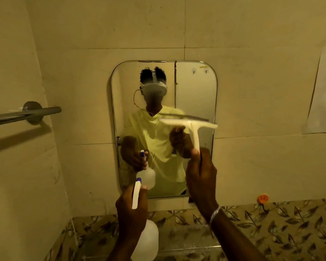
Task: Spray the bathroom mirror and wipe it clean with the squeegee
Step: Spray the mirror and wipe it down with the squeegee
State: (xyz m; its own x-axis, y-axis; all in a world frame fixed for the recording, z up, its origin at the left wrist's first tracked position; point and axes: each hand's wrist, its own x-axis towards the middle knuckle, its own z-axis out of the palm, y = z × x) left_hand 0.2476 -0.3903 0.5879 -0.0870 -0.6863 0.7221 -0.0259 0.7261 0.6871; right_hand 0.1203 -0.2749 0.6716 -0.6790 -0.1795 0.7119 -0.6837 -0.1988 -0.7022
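Note:
A rounded rectangular mirror (196, 87) hangs on the tiled wall straight ahead. My right hand (201, 178) grips the handle of a white squeegee (193, 129); its blade lies across the mirror's right side, slightly tilted and blurred. My left hand (130, 210) holds a white spray bottle (146, 240) by its neck, with the blue-tipped trigger head (136, 193) pointing at the mirror's lower left. The mirror reflects both hands, the bottle and a person in a pale yellow shirt.
A grey towel bar (24, 115) juts from the left wall at mid height. A band of leaf-patterned tiles (271, 223) runs below the mirror. An orange hook (263, 199) sits on the wall at lower right. A sheet of paper (324, 91) hangs at far right.

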